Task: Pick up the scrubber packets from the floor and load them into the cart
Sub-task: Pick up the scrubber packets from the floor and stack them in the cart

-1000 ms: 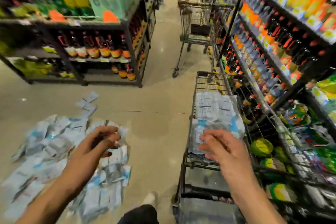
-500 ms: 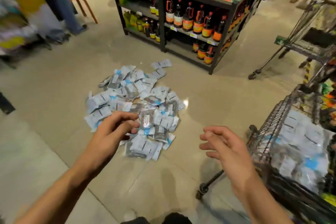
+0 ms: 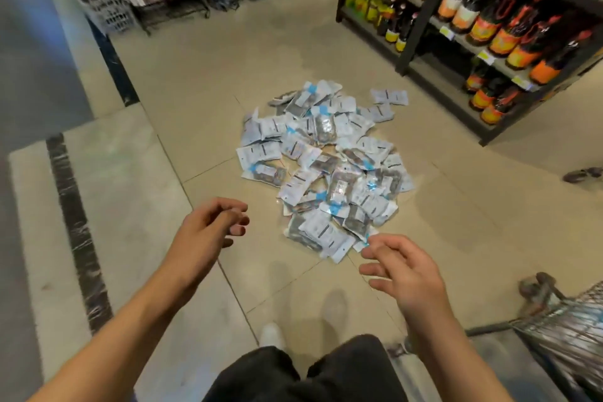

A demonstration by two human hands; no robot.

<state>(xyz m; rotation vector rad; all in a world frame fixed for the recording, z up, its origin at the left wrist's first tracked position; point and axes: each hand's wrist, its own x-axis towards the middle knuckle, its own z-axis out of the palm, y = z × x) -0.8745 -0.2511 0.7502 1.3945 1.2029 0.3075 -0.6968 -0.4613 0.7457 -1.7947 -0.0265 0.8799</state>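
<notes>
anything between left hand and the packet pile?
Head view: only bare floor tile between the left hand and the packet pile; nothing in the way.

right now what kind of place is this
Most likely a grocery store aisle: shelves of bottles with price tags, a wire cart, and packets piled on the tiled floor.

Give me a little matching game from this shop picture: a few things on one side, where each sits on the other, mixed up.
Things:
1. pile of packets
2. cart
3. bottles
4. left hand

Places:
A. on the dark shelves, upper right
B. bottom right corner
C. on the floor, in the middle
D. empty, in the air left of the pile's near end

Pairs: 1-C, 2-B, 3-A, 4-D
</notes>
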